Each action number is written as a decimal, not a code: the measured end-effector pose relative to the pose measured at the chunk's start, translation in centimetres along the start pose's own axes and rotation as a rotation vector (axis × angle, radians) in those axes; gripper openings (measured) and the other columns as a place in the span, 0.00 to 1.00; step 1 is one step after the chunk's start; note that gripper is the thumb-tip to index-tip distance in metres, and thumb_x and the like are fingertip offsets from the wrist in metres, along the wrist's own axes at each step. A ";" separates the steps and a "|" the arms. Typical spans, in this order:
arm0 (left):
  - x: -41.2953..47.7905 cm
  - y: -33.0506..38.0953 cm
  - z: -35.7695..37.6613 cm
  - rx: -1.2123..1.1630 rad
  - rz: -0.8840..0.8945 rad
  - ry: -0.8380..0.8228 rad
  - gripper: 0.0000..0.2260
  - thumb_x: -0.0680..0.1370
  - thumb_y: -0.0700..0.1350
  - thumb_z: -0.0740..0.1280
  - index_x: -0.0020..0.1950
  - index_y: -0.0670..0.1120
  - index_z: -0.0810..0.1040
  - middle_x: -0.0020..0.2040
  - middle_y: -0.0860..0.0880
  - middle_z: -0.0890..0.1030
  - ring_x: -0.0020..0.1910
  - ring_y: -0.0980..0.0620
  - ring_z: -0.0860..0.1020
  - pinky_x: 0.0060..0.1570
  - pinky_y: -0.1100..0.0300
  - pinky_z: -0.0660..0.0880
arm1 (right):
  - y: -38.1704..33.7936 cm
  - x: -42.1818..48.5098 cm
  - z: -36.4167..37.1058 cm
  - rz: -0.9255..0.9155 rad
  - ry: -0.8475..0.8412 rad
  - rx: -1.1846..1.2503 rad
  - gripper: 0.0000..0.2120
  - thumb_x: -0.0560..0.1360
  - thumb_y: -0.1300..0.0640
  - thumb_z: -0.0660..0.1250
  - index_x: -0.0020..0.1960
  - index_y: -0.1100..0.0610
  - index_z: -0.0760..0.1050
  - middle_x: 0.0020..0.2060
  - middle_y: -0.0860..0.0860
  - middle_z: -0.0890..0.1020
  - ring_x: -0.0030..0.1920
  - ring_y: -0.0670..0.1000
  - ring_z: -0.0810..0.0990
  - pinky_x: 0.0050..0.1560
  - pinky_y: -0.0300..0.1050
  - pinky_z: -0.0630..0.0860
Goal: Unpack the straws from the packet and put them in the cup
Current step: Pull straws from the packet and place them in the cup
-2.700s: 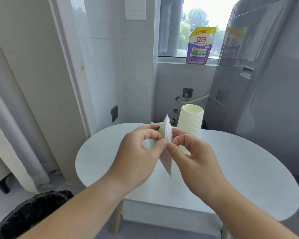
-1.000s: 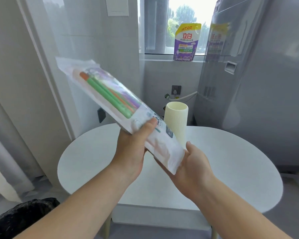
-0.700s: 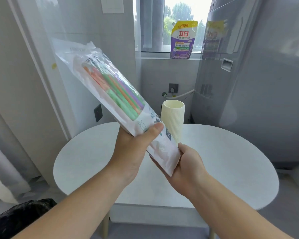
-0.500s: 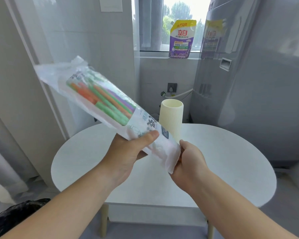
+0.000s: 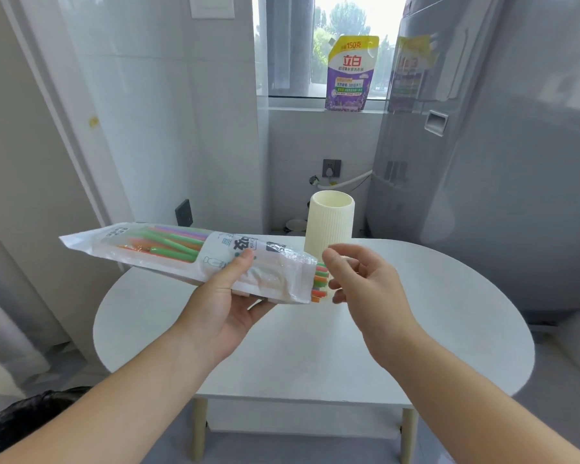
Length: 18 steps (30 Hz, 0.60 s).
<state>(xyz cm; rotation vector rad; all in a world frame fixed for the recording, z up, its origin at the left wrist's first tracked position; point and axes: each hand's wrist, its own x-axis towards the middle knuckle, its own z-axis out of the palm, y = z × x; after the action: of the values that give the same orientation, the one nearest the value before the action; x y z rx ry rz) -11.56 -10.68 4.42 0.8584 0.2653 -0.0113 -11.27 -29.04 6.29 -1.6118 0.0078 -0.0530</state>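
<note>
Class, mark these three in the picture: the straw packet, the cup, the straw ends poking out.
straw packet (image 5: 211, 259), head view, printed white middle.
cup (image 5: 330, 226), head view, ribbed side wall.
straw ends (image 5: 320, 279), head view, coloured tips at the packet's open mouth.

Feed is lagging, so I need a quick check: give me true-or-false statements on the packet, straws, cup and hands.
1. The left hand holds the packet. True.
2. Straws poke out of the packet's open end. True.
3. Some straws stand in the cup. False: none show above its rim.
4. The cup lies on its side. False: it stands upright on the table.
5. The right hand has a grip on the cup. False: its fingers hang loose by the straw ends.
</note>
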 end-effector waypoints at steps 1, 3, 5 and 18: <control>0.0 -0.1 0.0 -0.001 -0.003 -0.001 0.19 0.78 0.44 0.72 0.69 0.45 0.79 0.57 0.43 0.87 0.50 0.46 0.87 0.39 0.53 0.84 | 0.0 0.1 0.0 -0.020 -0.011 -0.015 0.04 0.77 0.53 0.72 0.51 0.51 0.82 0.40 0.47 0.84 0.38 0.45 0.81 0.38 0.38 0.78; 0.0 -0.2 0.1 -0.006 -0.001 -0.005 0.21 0.77 0.45 0.72 0.71 0.45 0.77 0.59 0.42 0.86 0.51 0.45 0.87 0.39 0.53 0.84 | 0.2 0.4 -0.2 -0.036 -0.028 -0.024 0.01 0.76 0.57 0.73 0.47 0.54 0.84 0.37 0.48 0.85 0.35 0.45 0.82 0.37 0.36 0.78; 0.0 -0.2 0.1 -0.016 0.008 -0.008 0.22 0.77 0.44 0.72 0.71 0.45 0.77 0.59 0.43 0.86 0.51 0.45 0.87 0.39 0.53 0.84 | 0.3 0.7 -0.5 -0.035 -0.046 -0.016 0.01 0.75 0.60 0.74 0.46 0.56 0.85 0.38 0.52 0.86 0.35 0.47 0.83 0.39 0.38 0.79; -0.3 0.0 0.1 -0.037 0.008 -0.047 0.15 0.79 0.44 0.71 0.66 0.45 0.80 0.56 0.43 0.87 0.47 0.47 0.87 0.41 0.51 0.85 | -0.3 1.6 -1.8 -0.088 -0.091 -0.056 0.02 0.72 0.63 0.76 0.45 0.61 0.85 0.39 0.57 0.87 0.35 0.50 0.84 0.38 0.41 0.81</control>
<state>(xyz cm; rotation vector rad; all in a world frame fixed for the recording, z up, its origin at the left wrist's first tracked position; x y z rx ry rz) -11.78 -10.79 4.60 0.8212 0.2177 -0.0192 -9.72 -30.94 6.70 -1.6689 -0.1337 -0.0477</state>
